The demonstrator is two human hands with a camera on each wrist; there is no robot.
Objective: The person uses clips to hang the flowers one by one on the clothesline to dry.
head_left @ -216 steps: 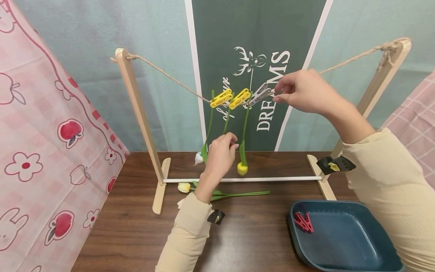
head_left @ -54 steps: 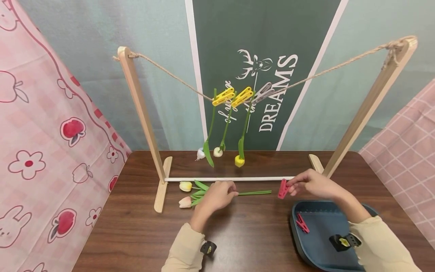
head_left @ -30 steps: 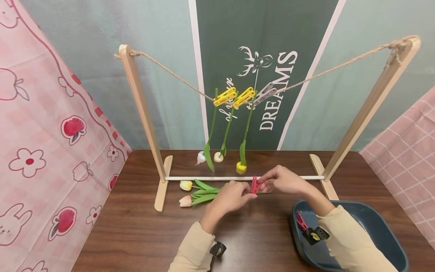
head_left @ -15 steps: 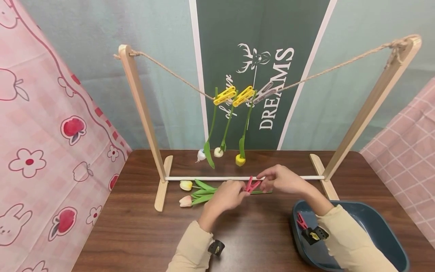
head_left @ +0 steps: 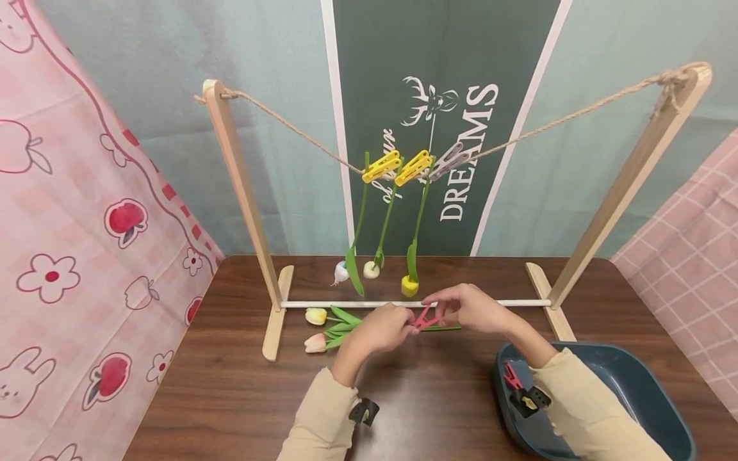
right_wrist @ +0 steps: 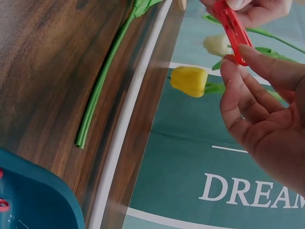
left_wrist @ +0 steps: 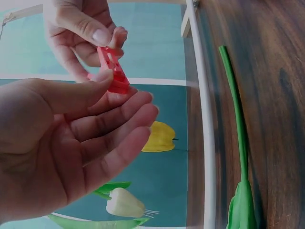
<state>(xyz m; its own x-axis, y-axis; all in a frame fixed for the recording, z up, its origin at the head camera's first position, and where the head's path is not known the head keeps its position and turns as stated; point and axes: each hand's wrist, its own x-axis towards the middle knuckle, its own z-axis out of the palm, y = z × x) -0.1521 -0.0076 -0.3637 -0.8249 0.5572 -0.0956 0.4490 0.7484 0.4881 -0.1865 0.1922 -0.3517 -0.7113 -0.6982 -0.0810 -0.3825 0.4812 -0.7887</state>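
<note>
Between my two hands is a red clothespin [head_left: 425,320], above the stems of the tulips on the table. My left hand [head_left: 382,331] pinches one end between thumb and index finger, its other fingers loosely extended in the left wrist view. My right hand [head_left: 477,311] pinches the other end with thumb and fingertip, seen in the right wrist view around the red clothespin [right_wrist: 232,31]. A yellow-white tulip [head_left: 316,316] and a pale pink tulip [head_left: 315,343] lie beneath and left of my left hand, which partly hides their leaves and stems.
From a rope [head_left: 294,130] on a wooden stand [head_left: 239,186], a bluish-white tulip [head_left: 341,272], a white tulip [head_left: 371,269] and a yellow tulip [head_left: 410,285] hang head down by two yellow clothespins and a grey clothespin [head_left: 450,161]. A blue basin [head_left: 651,384] holds another red clothespin [head_left: 512,376].
My right hand left the grey clothespin on the rope and brought a red clothespin from the basin side to my left hand. Its fingers came off the red clothespin, then pinched it again.
</note>
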